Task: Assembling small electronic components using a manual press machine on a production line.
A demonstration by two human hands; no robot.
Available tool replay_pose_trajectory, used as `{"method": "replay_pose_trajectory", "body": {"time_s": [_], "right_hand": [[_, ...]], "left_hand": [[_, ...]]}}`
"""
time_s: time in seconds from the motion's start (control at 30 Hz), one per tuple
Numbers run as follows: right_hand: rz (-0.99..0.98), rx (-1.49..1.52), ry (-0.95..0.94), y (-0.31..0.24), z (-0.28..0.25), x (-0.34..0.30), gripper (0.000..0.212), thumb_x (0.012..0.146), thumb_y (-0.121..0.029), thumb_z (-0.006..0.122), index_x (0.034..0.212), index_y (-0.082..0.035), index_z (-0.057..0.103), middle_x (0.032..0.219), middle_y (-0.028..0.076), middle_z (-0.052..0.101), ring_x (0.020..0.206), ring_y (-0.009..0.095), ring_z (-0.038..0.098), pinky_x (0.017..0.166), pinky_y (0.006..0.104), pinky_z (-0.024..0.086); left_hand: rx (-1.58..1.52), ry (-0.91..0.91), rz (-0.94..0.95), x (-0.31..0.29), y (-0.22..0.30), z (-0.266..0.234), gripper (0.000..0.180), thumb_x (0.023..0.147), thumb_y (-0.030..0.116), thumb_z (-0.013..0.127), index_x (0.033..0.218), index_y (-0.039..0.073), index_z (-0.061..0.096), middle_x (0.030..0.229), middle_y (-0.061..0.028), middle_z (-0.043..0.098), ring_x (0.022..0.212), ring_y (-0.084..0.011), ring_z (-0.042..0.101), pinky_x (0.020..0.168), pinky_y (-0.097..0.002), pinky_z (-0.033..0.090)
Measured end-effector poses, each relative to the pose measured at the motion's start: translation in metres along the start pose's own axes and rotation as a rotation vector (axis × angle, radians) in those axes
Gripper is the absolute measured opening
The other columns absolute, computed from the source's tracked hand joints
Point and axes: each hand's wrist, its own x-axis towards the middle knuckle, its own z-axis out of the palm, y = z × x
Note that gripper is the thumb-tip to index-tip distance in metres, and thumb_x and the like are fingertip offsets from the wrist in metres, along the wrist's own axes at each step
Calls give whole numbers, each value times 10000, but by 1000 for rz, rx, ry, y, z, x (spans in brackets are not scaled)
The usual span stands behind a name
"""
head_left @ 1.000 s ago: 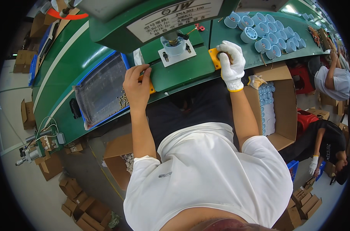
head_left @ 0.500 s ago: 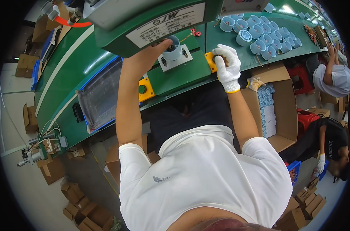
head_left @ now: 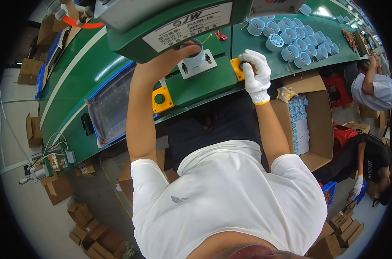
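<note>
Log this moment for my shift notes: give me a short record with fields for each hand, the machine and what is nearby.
left hand: bare, on a pale blue cup seated on the white plate under the green press
right hand: white glove, resting on a yellow button box
other button: yellow box with green button, untouched
bench: pale blue cups in rows
carton: open, stacked cups inside

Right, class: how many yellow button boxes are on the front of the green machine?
2. One yellow button box, with a green button, sits left, beside the bare left forearm; the other box is right, partly under the gloved right hand. More may be hidden.
</note>
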Motion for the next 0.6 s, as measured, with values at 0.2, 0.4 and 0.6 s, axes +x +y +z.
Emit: {"method": "replay_pose_trajectory", "body": {"time_s": [0.2,0.4,0.6], "right_hand": [[-132,-55,-7,2,-9,3,106,931,-69,732,998,-28,804,1085,139,825,1150,374,765,989,450,602],[-190,-147,-7,-5,-1,8,93,917,-74,739,830,-41,747,1056,120,833,1091,386,769,966,464,607],[-199,-179,-51,-2,-1,9,53,908,-71,747,862,-45,746,1066,118,833,1116,379,759,988,459,596]], "left_hand": [[68,479,60,-103,-90,48,260,937,111,859,1176,15,827,1103,-129,784,1000,-275,761,874,-378,596],[183,629,38,-162,-123,84,211,885,104,912,1063,14,845,1188,-132,792,1161,-328,721,982,-433,584],[392,535,130,-151,-113,62,185,880,113,904,1014,-1,849,1195,-127,794,1179,-335,715,1027,-457,564]]}}
